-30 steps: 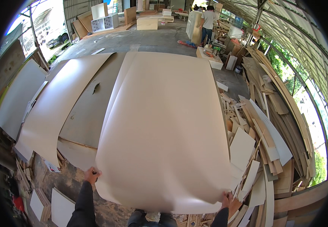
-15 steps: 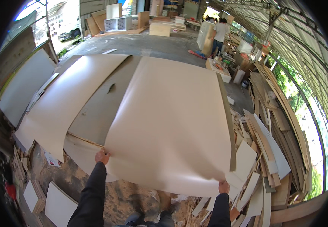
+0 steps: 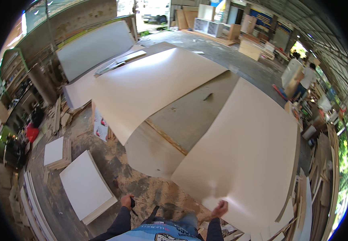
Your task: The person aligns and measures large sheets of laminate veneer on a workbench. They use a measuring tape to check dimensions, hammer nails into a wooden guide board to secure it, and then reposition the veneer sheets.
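A large cream laminate sheet (image 3: 254,148) lies over a grey board (image 3: 198,116), its near edge slightly buckled. At that edge my right hand (image 3: 220,209) is closed, fingers curled round the sheet's margin. Away from the sheet, low and in front of my body, my left hand (image 3: 126,201) is closed on a small black object (image 3: 132,202); its kind is hard to make out. A second cream sheet (image 3: 154,84) lies to the left, its near corner hanging over the board's edge.
White panels (image 3: 87,186) are stacked on the sawdust-covered floor (image 3: 142,188) at my left. Timber offcuts (image 3: 322,160) crowd the right side. A grey-white panel (image 3: 93,48) leans at the far left. One person (image 3: 306,78) stands at the far right.
My left hand has let go of the sheet, moved back toward my body and now holds the black object. My right hand stays at the sheet's near edge. The view has turned left.
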The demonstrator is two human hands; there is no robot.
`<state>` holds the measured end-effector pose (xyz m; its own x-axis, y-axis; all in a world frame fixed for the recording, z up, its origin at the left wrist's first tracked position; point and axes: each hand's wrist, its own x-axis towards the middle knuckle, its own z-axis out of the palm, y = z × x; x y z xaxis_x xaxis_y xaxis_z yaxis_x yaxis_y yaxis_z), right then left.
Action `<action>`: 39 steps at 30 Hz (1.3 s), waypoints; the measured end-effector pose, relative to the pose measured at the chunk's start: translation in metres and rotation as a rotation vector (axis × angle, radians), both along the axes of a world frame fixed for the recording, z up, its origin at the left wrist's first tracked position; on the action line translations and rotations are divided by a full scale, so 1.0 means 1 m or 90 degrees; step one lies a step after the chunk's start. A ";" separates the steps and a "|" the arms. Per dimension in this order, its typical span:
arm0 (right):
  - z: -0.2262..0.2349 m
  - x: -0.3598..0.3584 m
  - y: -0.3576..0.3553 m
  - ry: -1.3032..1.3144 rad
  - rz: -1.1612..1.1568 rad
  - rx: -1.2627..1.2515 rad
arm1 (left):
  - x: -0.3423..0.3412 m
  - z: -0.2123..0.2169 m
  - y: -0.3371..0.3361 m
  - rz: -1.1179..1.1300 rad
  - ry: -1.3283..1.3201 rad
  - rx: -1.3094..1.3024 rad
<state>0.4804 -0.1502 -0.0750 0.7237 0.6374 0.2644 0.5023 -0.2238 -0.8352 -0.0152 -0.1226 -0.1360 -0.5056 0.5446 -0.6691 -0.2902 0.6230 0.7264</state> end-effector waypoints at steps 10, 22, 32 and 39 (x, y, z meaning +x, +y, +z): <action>0.015 -0.225 0.247 0.304 0.631 -0.234 | -0.094 0.033 -0.018 0.128 0.037 0.122; -0.010 -0.423 0.458 0.504 0.510 -0.226 | -0.185 0.045 0.145 0.175 0.003 0.264; -0.102 -0.469 0.517 0.467 0.179 -0.159 | -0.306 0.041 0.313 0.166 -0.053 0.235; 0.065 -0.510 0.506 0.357 -0.054 -0.066 | -0.462 -0.005 0.480 0.144 -0.174 0.298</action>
